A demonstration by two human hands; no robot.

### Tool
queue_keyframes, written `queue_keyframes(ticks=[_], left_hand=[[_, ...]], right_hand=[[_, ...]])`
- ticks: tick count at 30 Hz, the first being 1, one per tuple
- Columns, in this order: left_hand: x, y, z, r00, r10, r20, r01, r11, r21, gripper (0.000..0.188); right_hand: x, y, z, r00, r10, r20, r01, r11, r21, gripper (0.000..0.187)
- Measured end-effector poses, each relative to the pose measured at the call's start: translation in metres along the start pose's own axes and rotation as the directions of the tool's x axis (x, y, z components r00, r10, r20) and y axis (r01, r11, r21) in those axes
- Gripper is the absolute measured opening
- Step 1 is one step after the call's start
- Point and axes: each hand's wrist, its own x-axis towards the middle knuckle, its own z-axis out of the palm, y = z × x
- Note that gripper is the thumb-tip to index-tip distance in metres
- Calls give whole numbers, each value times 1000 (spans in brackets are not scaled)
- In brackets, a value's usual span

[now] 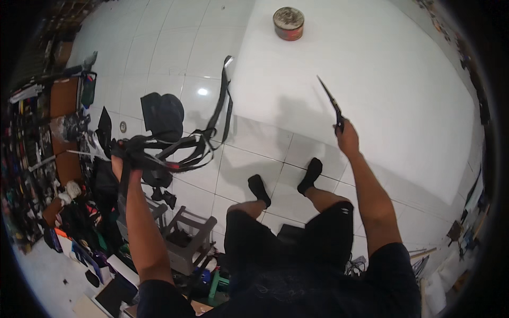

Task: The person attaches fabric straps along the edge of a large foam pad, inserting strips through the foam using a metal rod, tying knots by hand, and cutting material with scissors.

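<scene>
My right hand (348,140) grips a pair of dark-handled scissors (338,109) over the white tabletop. Their long blades look closed and point away from me, slightly left. Off to the left, my left hand (121,163) is closed on a tangled bundle of black straps (183,146). Long loops of it hang to the right, and one strap reaches up toward the table's left corner. Much of the left hand is hidden behind the bundle. Near the table's far edge stands a round tin (289,24) with a worn, pale top and reddish side.
The large white table (371,69) fills the upper right. Beside the straps is a dark padded object (163,114) above the tiled floor (249,148). A grey plastic stool (185,238) stands near my left arm. Crowded shelves (32,153) and piled goods line the left.
</scene>
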Motion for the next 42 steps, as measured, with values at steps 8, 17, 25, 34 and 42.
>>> queue_keyframes(ticks=[8,17,25,34,42], left_hand=[[79,-143,-74,963,17,268,46,972,-229,13],[99,-266,-63,927,135,349,27,906,-422,21],[75,-326,11,923,144,358,1,927,-374,14],[10,-358,47,908,33,418,6,996,-90,15],[58,-350,2,974,102,204,-10,911,-411,12]], right_hand=[[137,92,89,960,-239,-144,199,948,-247,37],[182,129,119,937,-350,-7,324,875,-360,34],[115,1,154,761,-648,43,646,762,44,40],[5,-154,261,589,-726,353,681,682,266,43],[-10,-111,238,611,-623,488,641,751,157,58]])
